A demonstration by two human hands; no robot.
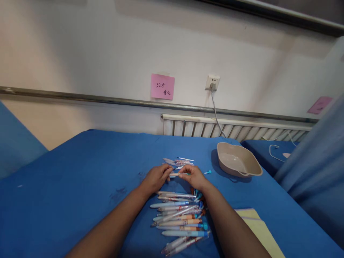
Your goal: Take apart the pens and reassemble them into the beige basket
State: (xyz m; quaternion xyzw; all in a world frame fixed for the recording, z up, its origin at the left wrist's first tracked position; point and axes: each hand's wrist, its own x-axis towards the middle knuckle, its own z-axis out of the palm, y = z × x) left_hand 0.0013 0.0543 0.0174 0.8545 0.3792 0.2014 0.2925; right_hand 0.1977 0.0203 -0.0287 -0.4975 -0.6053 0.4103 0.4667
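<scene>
Pale wall (102, 53) and a white radiator (199, 128) close off the far edge of the blue surface (80, 186) at twelve to one o'clock, taking the held pen as my dial's centre. I see the broadest stretch of blue at nine o'clock; toward three, a tan basin (255, 168) stands near the right edge, and yellow sheets (255, 225) lie at four, beside the right forearm. At six, a row of pens (181, 222) fills the space between the forearms; at twelve, slim pen parts (182, 163) lie just beyond the fingers. My pale pen (175, 174), cream-barrelled and slender, runs nearly level between both hands: the left hand (157, 178) has its grip pinched at the nine o'clock end, the right hand (195, 178) pinches toward three, with a greenish bit showing at its fingertips. Finer detail there is too small to tell.
</scene>
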